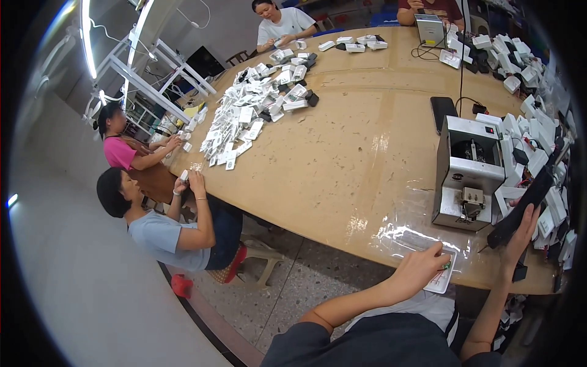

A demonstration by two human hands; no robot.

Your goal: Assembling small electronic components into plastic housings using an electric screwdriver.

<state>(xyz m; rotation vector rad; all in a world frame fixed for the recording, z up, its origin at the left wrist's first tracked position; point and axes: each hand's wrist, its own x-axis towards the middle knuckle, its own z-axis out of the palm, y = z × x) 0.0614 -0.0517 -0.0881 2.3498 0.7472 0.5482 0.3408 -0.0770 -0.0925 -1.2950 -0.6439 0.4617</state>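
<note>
My left hand (420, 269) is at the near table edge, its fingers curled over a shallow white plastic casing (438, 284). Thin red wires and a small green piece show in the casing beside my fingertips. My right hand (521, 237) grips the lower part of a long black object (531, 199), which slants up to the right over a heap of white casings (541, 156). What exactly the black object is, I cannot make out. Between my hands and a little farther off stands a metal-cased machine (468, 174) with an open front.
A large pile of white casings (247, 110) lies across the brown table (318, 165). Beside the machine is a black phone-like slab (443, 114). Two people sit or stand along the left edge, others at the far side. A stool (260, 260) stands left of me.
</note>
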